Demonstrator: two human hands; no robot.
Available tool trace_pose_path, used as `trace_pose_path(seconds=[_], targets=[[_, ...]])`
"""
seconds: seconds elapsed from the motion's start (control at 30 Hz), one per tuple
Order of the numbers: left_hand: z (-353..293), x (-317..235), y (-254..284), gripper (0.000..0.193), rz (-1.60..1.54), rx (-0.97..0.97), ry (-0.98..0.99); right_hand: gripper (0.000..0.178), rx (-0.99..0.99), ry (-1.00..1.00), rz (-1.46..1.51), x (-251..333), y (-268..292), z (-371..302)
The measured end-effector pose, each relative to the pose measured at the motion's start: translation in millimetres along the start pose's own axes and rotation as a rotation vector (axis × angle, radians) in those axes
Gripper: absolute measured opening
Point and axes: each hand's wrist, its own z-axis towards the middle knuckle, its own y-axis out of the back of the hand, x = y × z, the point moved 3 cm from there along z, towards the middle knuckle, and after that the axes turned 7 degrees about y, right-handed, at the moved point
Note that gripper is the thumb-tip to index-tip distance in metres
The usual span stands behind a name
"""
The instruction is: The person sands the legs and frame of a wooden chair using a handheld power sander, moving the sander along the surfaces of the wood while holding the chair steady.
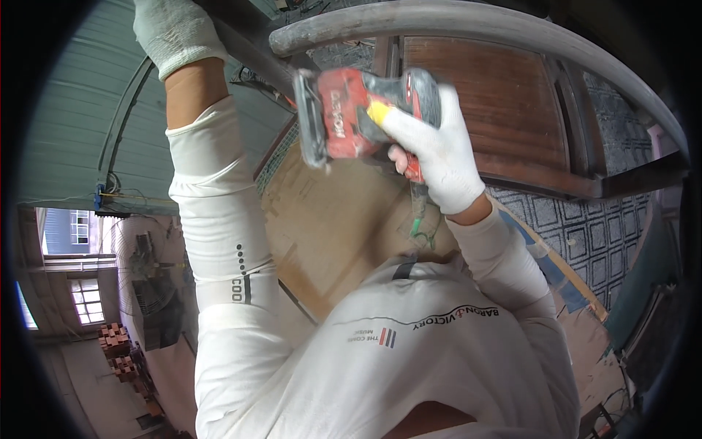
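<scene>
My right hand (436, 146), in a white glove with a yellow thumb tip and a bare finger showing, is closed around the handle of a red and black power sander (347, 110). The sander is slightly blurred, and its flat pad faces left, apart from any wood I can see. A cord with a green part (417, 225) hangs below its handle. My left hand (179, 36), also gloved, reaches far up at the top left; the picture's edge cuts off its fingers. Near it is a dark wooden bar. A curved grey, dusty wooden rail (424, 20) arcs above the sander.
A brown wooden panel (486, 110) in a dark frame sits under the rail. Patterned carpet (585, 249) lies at the right, brown board (314, 219) below the sander. Green corrugated sheeting (73, 139) stands left, with a fan (150, 282) and stacked reddish-brown pieces (115, 338) farther down.
</scene>
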Motion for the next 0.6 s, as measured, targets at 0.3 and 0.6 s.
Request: trace_pose_path(seconds=[0.3,0.6], targets=[[-2,7,-7,0.059,-0.010,0.037,0.020,0.066,0.071,0.001,-0.100,-60,52,0],[5,14,-4,0.060,-0.048,0.062,0.019,0.067,0.051,0.031,-0.099,-82,68,-5]])
